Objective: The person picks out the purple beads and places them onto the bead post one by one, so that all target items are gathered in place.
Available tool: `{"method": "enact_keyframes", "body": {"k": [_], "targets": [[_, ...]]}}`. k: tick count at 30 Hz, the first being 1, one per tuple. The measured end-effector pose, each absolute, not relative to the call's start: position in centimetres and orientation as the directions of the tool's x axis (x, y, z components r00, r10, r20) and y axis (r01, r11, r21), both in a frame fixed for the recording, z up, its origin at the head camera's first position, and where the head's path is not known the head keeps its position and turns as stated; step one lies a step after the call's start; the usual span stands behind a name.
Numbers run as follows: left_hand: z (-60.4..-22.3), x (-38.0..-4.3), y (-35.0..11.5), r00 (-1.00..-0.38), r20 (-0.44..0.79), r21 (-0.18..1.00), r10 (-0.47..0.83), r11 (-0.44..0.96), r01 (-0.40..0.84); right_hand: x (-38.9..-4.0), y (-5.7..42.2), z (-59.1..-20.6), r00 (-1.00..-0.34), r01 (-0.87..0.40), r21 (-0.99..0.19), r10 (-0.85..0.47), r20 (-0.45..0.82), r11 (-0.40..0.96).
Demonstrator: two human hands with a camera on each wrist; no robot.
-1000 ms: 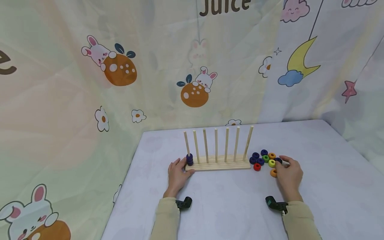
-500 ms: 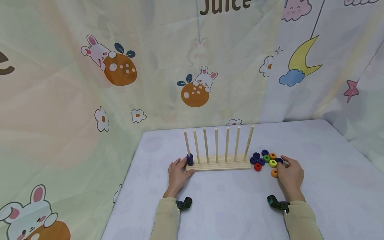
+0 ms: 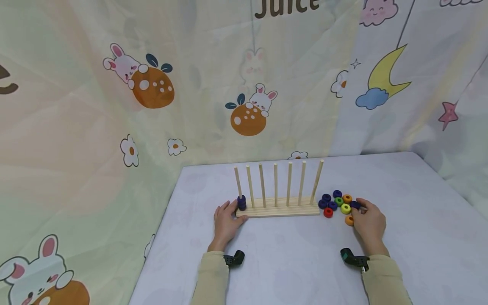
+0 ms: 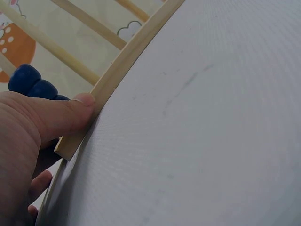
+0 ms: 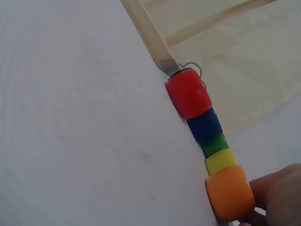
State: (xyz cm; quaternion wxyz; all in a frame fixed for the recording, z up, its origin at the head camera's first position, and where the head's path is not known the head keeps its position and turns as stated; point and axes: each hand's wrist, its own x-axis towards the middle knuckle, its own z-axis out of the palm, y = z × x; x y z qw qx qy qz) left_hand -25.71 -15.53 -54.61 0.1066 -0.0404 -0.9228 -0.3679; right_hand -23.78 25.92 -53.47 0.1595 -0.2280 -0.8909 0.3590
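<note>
A wooden peg rack (image 3: 277, 211) with several upright pegs stands on the table. My left hand (image 3: 225, 224) grips its left end, and in the left wrist view the thumb (image 4: 70, 115) presses the base's front edge. Dark blue beads (image 3: 242, 203) are stacked on the leftmost peg. My right hand (image 3: 369, 224) pinches a dark blue bead (image 3: 355, 205) between thumb and index finger at the right of a loose bead group. Close by lie a yellow bead (image 3: 345, 208) and an orange bead (image 3: 349, 220), which partly hides the fingers in the right wrist view.
More loose beads lie between the rack and my right hand: a red bead (image 3: 328, 212), a green bead (image 3: 339, 201), another orange bead (image 3: 347, 198) and several blue beads (image 3: 323, 204). A white cloth covers the table (image 3: 289, 258). A printed curtain (image 3: 206, 106) hangs behind it.
The pinched blue bead has tilted slightly in my right hand, and the yellow bead beside it has shifted a little left. My left hand stays on the rack.
</note>
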Motion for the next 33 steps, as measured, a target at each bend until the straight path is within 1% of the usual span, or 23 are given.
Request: {"method": "enact_keyframes", "body": {"k": [11,18,26,33], "targets": [[-54.7,-25.7,-15.6,-0.972,0.234,0.663,0.004,0.731,0.163,-23.4,25.8,-53.1,-0.818,0.277,-0.747,0.556,0.146,0.604],[-54.7,-25.8,-15.5,-0.971,0.238,0.661,-0.006,0.733,0.158,-22.9,25.0,-52.1,-0.826,0.276,-0.76,0.549,0.125,0.588],[-54.5,-25.6,-15.6,-0.972,0.236,0.662,-0.002,0.732,0.159,-22.8,23.9,-51.6,-0.835,0.188,-0.762,0.509,0.207,0.619],[-54.6,-25.7,-15.7,-0.97,0.243,0.662,0.002,0.73,0.167,-22.8,22.7,-51.8,-0.855,0.138,-0.762,0.464,0.231,0.633]]}}
